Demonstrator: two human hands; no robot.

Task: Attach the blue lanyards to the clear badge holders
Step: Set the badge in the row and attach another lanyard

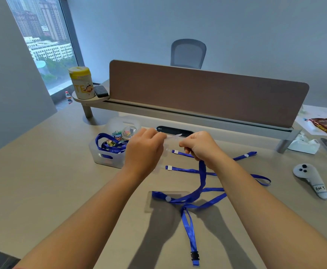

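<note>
Both hands are raised over the desk's middle. My left hand (143, 146) pinches a clear badge holder (171, 139) by its left end. My right hand (199, 145) is closed on the end of a blue lanyard (202, 177) at the holder's right side; the strap hangs down from it to the desk. Two more blue lanyards (185, 169) with white ends lie on the desk behind my hands, joined to clear holders mostly hidden by my left hand. Another clear badge holder (158, 202) lies flat nearer me under a blue strap. A lanyard end with a black buckle (195, 256) points toward me.
A clear plastic bin (108, 154) with more blue lanyards and clips stands left of my hands. A grey controller (310, 179) lies at the right. A brown divider screen (207, 94) on a raised shelf runs along the back, with a wipes canister (81, 82) at its left end.
</note>
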